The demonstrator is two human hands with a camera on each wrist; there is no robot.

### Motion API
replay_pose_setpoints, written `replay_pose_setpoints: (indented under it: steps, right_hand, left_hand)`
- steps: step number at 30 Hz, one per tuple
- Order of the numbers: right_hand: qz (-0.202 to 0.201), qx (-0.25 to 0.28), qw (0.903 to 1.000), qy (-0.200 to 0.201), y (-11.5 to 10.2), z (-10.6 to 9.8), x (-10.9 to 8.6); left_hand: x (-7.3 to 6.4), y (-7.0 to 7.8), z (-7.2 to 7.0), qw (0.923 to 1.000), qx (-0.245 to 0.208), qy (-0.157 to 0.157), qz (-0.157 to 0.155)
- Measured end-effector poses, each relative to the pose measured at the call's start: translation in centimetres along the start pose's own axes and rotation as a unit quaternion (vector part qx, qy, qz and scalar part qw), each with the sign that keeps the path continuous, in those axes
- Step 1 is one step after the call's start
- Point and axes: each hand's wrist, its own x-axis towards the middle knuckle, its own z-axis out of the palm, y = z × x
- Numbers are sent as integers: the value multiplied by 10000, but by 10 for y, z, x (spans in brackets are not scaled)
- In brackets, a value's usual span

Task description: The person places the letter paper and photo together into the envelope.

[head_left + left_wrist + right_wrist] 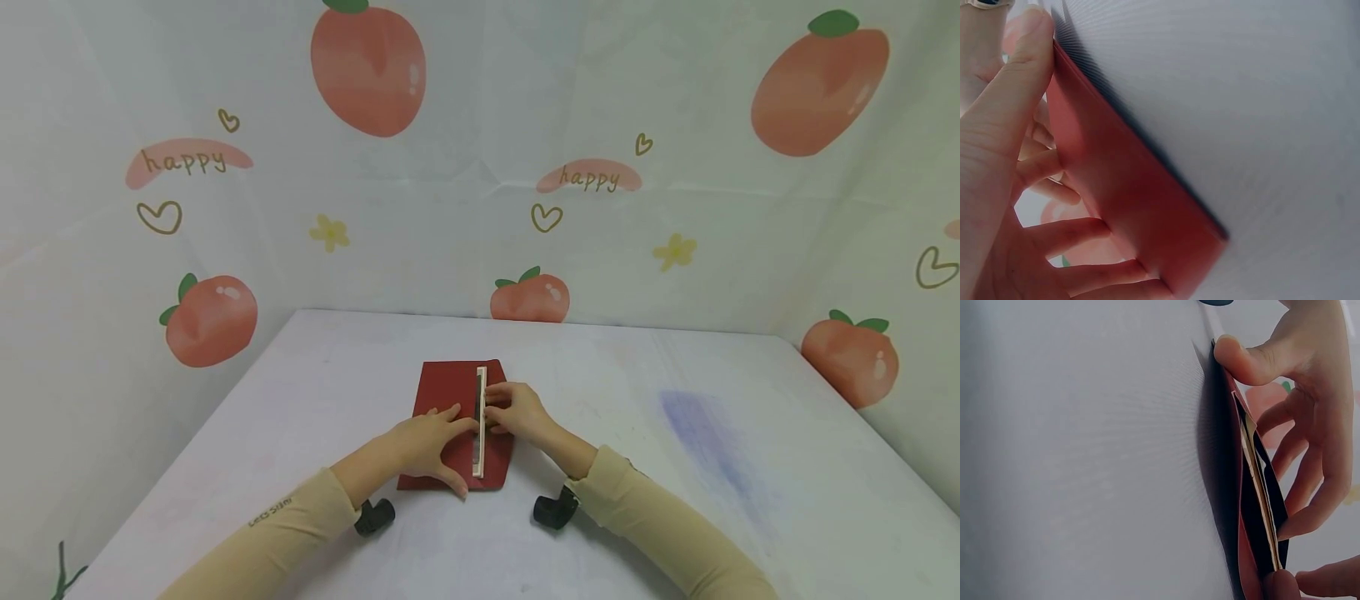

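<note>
A red envelope (442, 387) lies on the table with its flap (497, 467) spread to the right. Several thin pale-edged sheets (1264, 500) sit in its gaping mouth, between dark inner walls; from above they show as a narrow pale strip. My left hand (420, 442) rests on the envelope with spread fingers, its thumb at the near edge and its index fingertip by the strip. At the mouth, my right hand (525, 412) pinches the sheets' edge with bent fingers and thumb. What is printed on the sheets is hidden.
The white table (600, 375) carries a bluish smudge (705, 442) on the right. A black wrist camera (375, 517) is at the left cuff and another black camera (555, 508) at the right one. A fruit-patterned curtain (450, 192) stands behind the table and along its sides.
</note>
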Motion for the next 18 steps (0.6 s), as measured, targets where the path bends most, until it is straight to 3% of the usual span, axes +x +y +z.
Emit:
replay_pose_setpoints:
  steps: [18]
  right_hand:
    - [22, 128, 9999, -80, 1, 2, 4]
  left_hand:
    - [1, 0, 0, 10000, 8, -7, 20]
